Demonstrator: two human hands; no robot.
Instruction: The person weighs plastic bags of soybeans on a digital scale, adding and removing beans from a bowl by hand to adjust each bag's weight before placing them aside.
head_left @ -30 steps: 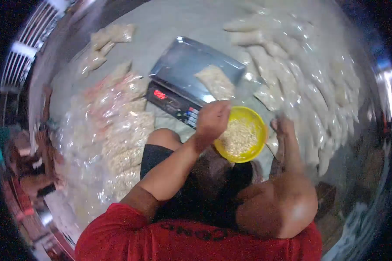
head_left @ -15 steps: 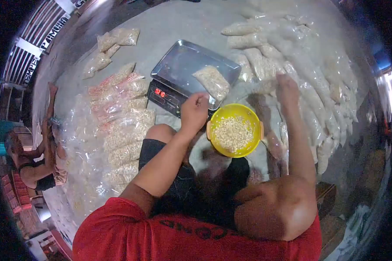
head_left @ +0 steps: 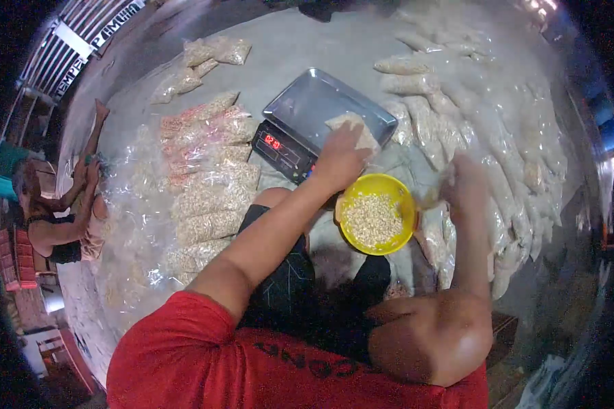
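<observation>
A clear plastic bag of pale kernels (head_left: 369, 141) lies on the metal pan of a digital scale (head_left: 314, 99), whose red display appears to read 0210. My left hand (head_left: 344, 155) reaches over the pan, its fingers closed over this bag and hiding its middle. Just below is a yellow bowl (head_left: 346, 235) with loose pale kernels (head_left: 373, 219) inside. To the bowl's right, my right hand (head_left: 465, 189) is smeared by motion, fingers seemingly closed. A blurred pale thing at its left side seems held; its kind cannot be made out.
Filled bags (head_left: 215, 198) lie in a column left of the scale, some with reddish print. Many more filled bags (head_left: 505, 157) cover the floor at right. A few bags (head_left: 215, 51) lie at the far left. Another person (head_left: 65, 218) sits at the left edge.
My left hand has moved from the scale's near edge up onto the bag. My right hand has come down towards the bowl's right side. The view has shifted slightly.
</observation>
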